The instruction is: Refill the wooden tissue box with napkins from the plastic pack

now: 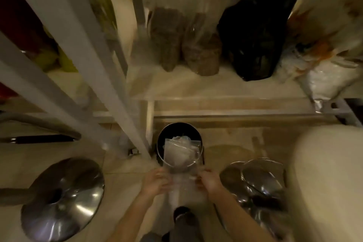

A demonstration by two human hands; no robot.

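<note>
I hold a clear, crumpled plastic pack point(181, 155) between both hands, low in the middle of the view. My left hand point(156, 181) pinches its left edge and my right hand point(209, 180) pinches its right edge. The pack's upper part hangs over the open mouth of a small round metal bin point(177, 129) on the floor. More clear plastic lies inside the bin. No wooden tissue box and no napkins are in sight. The picture is blurred.
A shelf unit point(216, 86) stands ahead with bags of brown goods point(184, 45), a black bag point(255, 45) and white sacks. A white frame post point(110, 88) slants down at left. A round chrome stool base point(62, 196) lies lower left, another point(261, 180) lower right, beside a pale seat point(330, 173).
</note>
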